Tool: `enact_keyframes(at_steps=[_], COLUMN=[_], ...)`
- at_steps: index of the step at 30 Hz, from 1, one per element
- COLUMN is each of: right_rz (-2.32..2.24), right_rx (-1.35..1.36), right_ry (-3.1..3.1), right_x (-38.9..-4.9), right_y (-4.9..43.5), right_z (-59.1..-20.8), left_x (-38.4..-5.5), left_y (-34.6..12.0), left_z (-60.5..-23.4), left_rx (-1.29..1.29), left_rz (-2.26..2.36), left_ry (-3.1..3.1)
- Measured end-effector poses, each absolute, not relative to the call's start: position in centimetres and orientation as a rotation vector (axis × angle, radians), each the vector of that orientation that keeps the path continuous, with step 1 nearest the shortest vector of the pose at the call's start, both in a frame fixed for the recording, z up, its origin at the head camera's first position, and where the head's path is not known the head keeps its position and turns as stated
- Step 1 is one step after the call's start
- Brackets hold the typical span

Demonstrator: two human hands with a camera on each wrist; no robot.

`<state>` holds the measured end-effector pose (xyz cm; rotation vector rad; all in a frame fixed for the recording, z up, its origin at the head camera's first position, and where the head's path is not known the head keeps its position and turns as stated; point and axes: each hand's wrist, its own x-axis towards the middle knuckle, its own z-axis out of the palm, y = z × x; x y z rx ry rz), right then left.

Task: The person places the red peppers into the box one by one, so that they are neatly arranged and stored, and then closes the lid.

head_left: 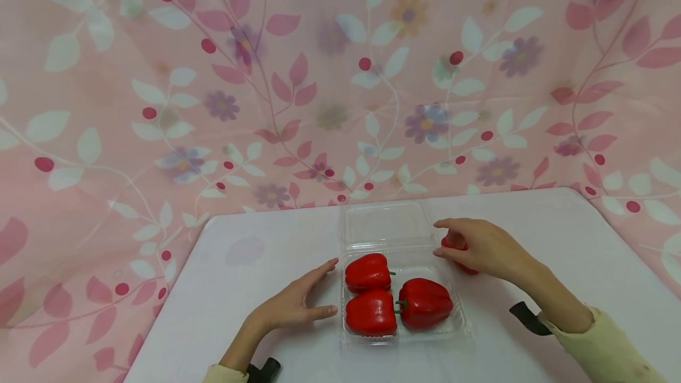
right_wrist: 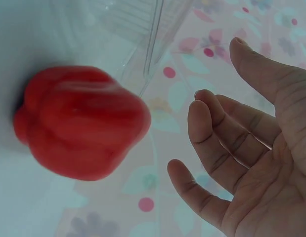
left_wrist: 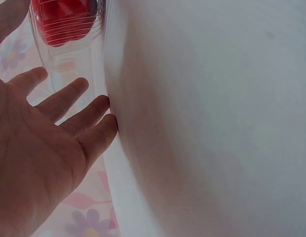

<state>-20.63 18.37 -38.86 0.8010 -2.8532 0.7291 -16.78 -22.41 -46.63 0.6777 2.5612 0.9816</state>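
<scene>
A clear plastic clamshell box [head_left: 405, 336] lies unfolded, its lid [head_left: 391, 223] laid back on the far side. Three red bell peppers sit in its base: one far left [head_left: 368, 272], one near left [head_left: 371, 313], one at right [head_left: 425, 303]. Beside the box's left wall my left hand [head_left: 289, 303] spreads thumb and fingers, holding nothing. To the right of the box another red bell pepper [right_wrist: 86, 123] rests on the table. My right hand [right_wrist: 251, 143], fingers loosely bent, hovers by that pepper with a gap between them, and partly hides it in the head view.
A white-covered table [head_left: 213, 288] carries everything. Behind it hangs a pink floral cloth [head_left: 330, 87]. Black straps with mounts sit at the left wrist [head_left: 264, 370] and right wrist [head_left: 530, 318].
</scene>
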Motion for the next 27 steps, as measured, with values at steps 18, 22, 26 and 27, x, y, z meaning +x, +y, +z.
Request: enact_keyframes(at_steps=[18,22,26,27], right_rz=[0.682,0.695,0.703,0.699], right_rx=[0.694,0.689,0.677,0.675], right_ry=[-2.882,-2.891,-2.901,-2.901], right_x=[-20.7,-20.8,-20.8,-20.8], right_y=[20.8,21.0,21.3,21.4], right_z=[-39.9,-40.0,-40.1,-40.2], left_x=[-16.9,-16.9,-16.8,-16.8], left_y=[-22.4,-22.4,-22.4,-22.4], left_z=[-46.6,-46.8,-46.8,-46.8], left_rx=[0.683,0.683,0.689,0.691], left_rz=[0.975,0.97,0.979,0.982], left_ry=[2.573,2.572,2.57,2.571])
